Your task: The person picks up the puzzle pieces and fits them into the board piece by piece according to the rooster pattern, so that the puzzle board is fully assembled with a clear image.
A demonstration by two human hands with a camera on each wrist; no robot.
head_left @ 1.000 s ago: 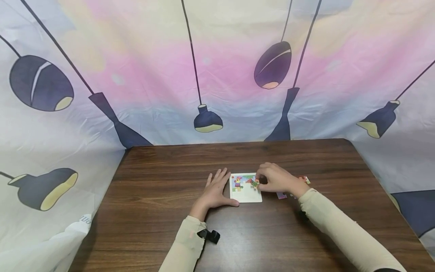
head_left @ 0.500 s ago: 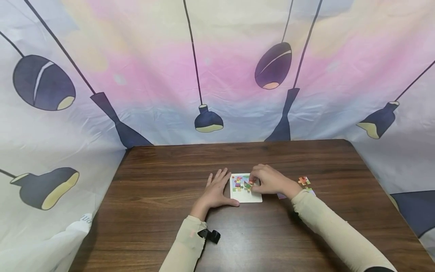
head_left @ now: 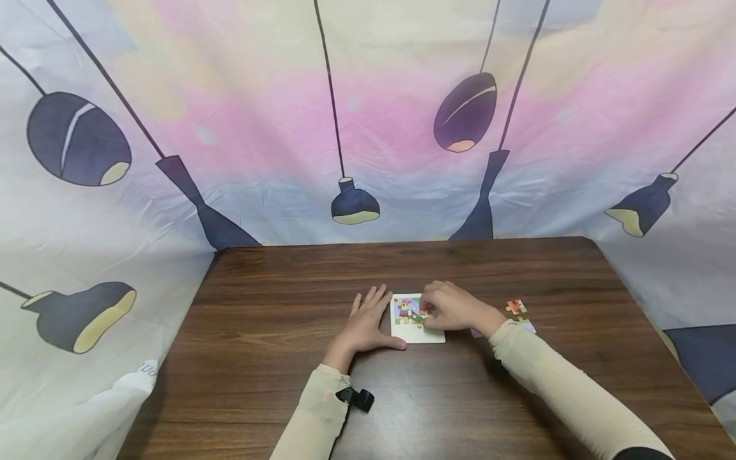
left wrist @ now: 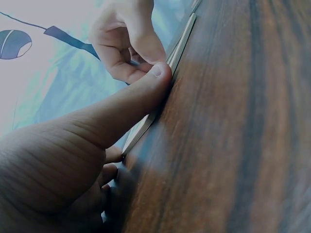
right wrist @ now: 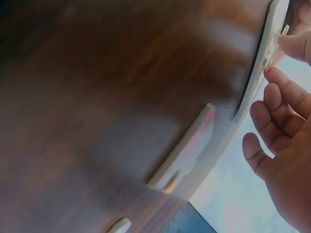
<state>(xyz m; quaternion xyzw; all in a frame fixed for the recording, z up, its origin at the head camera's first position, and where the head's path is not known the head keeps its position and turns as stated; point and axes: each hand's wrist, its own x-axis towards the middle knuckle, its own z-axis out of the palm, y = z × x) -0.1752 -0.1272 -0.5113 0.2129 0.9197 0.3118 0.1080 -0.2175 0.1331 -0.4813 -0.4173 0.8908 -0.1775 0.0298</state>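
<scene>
A square white puzzle board (head_left: 405, 335) lies on the table, its upper part filled with colourful pieces that show a small figure. My left hand (head_left: 363, 327) rests along the board's left side with fingers spread, and the thumb reaches its lower left corner. In the left wrist view the left thumb (left wrist: 141, 90) presses at the board's edge. My right hand (head_left: 457, 308) pinches a green puzzle piece (head_left: 417, 319) between thumb and index finger, low over the middle of the board. The right wrist view shows the other right fingers (right wrist: 265, 121) loosely bent; the hand hides the board's upper right.
Right of the board lie a red-orange puzzle piece (head_left: 515, 306) and a green and purple piece (head_left: 526, 324). A purple piece (head_left: 476, 333) shows partly under the right wrist. The brown wooden table (head_left: 276, 358) ends at a lamp-patterned cloth (head_left: 276, 160).
My right hand has carried the green puzzle piece leftward from the board's right edge to its middle. The loose pieces at right have come into fuller view. My left hand has stayed put.
</scene>
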